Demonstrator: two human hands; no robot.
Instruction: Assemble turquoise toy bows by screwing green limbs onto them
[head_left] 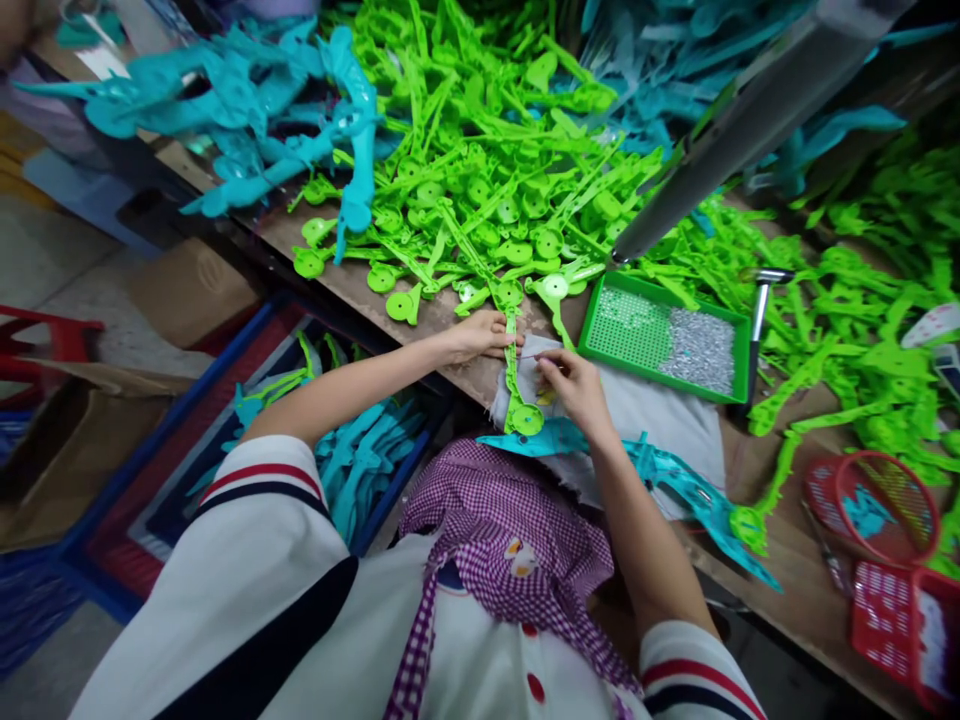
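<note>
My left hand [480, 335] rests on a long bright green plastic piece [514, 385] that lies on a grey cloth [660, 415] at the workbench's front edge. Its fingers curl down on the piece and press it in place. My right hand [571, 385] is beside it, fingers pinched on something small I cannot make out, just right of the green piece. A teal plastic piece [660, 475] lies across the cloth under my right wrist.
A large heap of green plastic pieces [480, 170] covers the bench, with teal ones [247, 120] at back left. A green tray of small metal bits [664, 340], a hammer [759, 310], red baskets [885, 510] at right. A blue crate [225, 400] of teal parts stands below the bench.
</note>
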